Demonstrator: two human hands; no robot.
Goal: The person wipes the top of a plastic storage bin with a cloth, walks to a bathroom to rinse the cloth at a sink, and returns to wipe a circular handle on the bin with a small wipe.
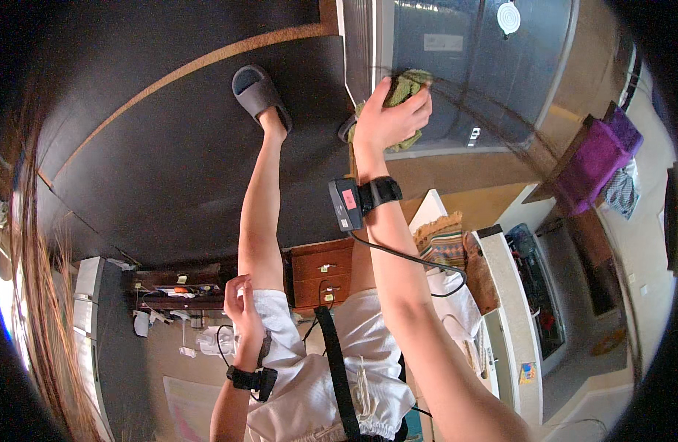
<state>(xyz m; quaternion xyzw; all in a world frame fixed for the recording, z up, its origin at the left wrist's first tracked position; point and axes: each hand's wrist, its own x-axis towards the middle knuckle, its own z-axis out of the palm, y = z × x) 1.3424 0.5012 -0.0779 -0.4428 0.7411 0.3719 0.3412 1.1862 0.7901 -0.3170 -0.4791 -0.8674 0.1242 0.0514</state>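
My right hand [389, 119] holds a crumpled green cloth [406, 93] under its fingers. The cloth lies against the lower left part of a window pane [444, 72], next to the frame. Some of the cloth is hidden beneath the palm. Down by my thigh, my left hand [243, 309] hangs with its fingers loosely curled and nothing visible in them. Both wrists carry black straps with small devices; a cable runs from the right one [347, 204].
A grey slipper [259, 96] is on my foot, planted on a dark surface [178, 166]. Below stands a wooden drawer unit [319, 271]. A purple cloth [596, 160] hangs at the right. On the pane are a round white disc [508, 18] and a small latch [474, 136].
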